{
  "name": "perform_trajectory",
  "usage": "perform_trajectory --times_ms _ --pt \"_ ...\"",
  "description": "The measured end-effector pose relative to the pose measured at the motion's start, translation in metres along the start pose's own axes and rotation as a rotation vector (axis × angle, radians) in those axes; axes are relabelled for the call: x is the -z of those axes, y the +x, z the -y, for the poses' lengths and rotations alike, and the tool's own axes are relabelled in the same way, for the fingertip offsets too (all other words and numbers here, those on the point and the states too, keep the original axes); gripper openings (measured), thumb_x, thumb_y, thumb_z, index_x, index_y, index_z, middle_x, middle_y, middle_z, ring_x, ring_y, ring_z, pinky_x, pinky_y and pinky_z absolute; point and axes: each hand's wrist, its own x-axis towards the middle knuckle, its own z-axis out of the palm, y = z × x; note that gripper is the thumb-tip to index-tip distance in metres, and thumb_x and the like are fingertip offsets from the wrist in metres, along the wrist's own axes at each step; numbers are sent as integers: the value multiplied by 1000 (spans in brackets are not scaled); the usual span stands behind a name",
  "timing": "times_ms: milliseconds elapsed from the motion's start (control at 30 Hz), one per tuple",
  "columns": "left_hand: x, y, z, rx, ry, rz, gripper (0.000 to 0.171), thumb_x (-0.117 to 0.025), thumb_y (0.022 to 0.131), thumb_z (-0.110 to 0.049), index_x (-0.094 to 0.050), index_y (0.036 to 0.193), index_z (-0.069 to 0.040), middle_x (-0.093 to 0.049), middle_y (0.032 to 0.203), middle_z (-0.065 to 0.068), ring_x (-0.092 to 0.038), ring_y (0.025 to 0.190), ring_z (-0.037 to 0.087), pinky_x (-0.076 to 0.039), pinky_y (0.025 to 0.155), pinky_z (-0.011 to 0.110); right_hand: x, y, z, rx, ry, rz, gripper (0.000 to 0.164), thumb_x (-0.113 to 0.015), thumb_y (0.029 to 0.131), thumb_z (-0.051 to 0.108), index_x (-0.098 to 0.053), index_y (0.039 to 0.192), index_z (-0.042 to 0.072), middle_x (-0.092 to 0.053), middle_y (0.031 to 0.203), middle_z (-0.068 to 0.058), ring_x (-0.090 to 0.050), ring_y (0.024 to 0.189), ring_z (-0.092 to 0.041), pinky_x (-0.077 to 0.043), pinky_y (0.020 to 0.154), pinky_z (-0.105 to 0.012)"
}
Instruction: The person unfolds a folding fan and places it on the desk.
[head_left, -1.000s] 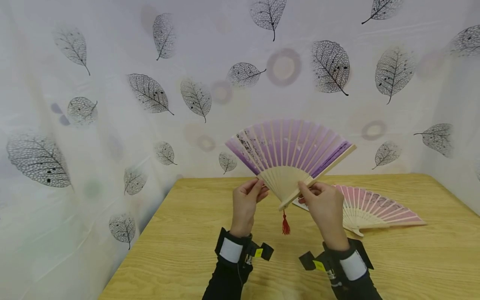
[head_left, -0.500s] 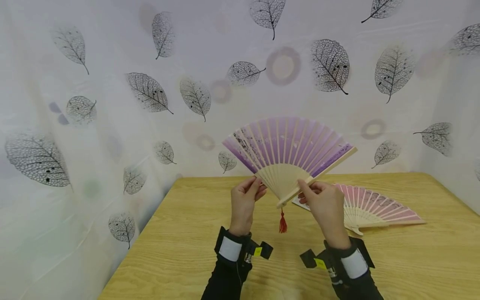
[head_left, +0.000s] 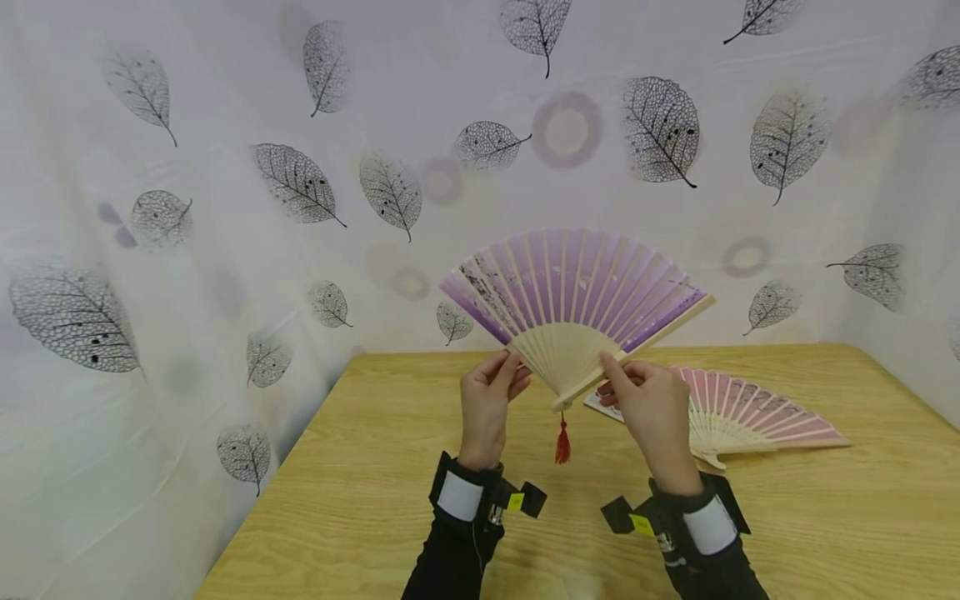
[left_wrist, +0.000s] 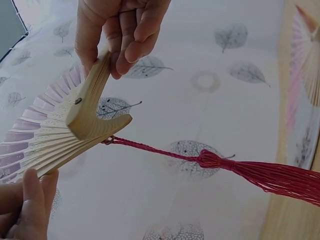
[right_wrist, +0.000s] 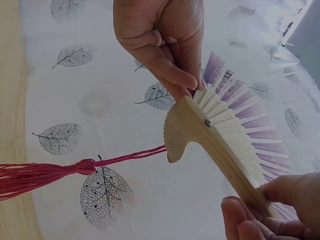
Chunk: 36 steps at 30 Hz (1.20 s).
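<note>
A purple folding fan is spread wide and held up over the table, its pale ribs meeting at a pivot near the bottom. My left hand pinches its left edge between thumb and fingers. On the other side, my right hand grips the thick right guard stick. A red tassel hangs from the pivot end; the left wrist view shows its cord tied there. In the right wrist view a metal rivet joins the ribs.
Behind my right hand, a pink folding fan lies spread on the wooden table. A white curtain printed with dark leaves stands along the back and left of the table.
The purple fan has spread slightly wider, its left edge shifting left and its top rising a little. Both hands keep their hold, the left moving slightly left.
</note>
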Motion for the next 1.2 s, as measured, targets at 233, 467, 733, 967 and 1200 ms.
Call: perform_trajectory --times_ms 233,467,733,967,1200 --pt "-1 0 0 -3 -22 -28 27 -57 90 -5 -59 111 12 -68 80 0 -66 69 5 -57 67 17 0 -1 0 -8 21 -12 47 -55 89 45 -71 77 2 -69 63 -7 -58 48 -1 -45 44 -19" --pt "1 -1 0 -3 -41 -35 27 -57 90 -5 -59 112 11 -68 81 0 -66 70 5 -57 67 17 -1 -2 -1 -15 61 -17 49 -55 89 46 -71 78 1 -68 63 -8 -62 50 -8 -48 46 -17" --pt "3 -2 -2 -6 -49 -36 27 -55 91 -6 -58 113 10 -69 88 5 -67 73 5 -56 68 17 -1 -1 -1 -38 97 -26 48 -55 89 43 -70 76 0 -68 63 -9 -64 51 -11 -51 48 -16" --pt "2 -2 -4 1 -60 -45 27 -55 91 -6 -58 113 10 -69 88 4 -67 73 5 -56 68 16 -1 -1 -1 -31 95 -29 47 -56 89 44 -71 75 1 -68 63 -8 -64 52 -12 -52 48 -19" --pt "1 -2 -4 -6 -81 -71 27 -54 91 -5 -57 112 12 -69 84 1 -67 71 4 -56 67 15 -2 0 -1 -38 123 -38 46 -56 89 42 -70 76 0 -68 62 -9 -62 49 -8 -52 48 -17"
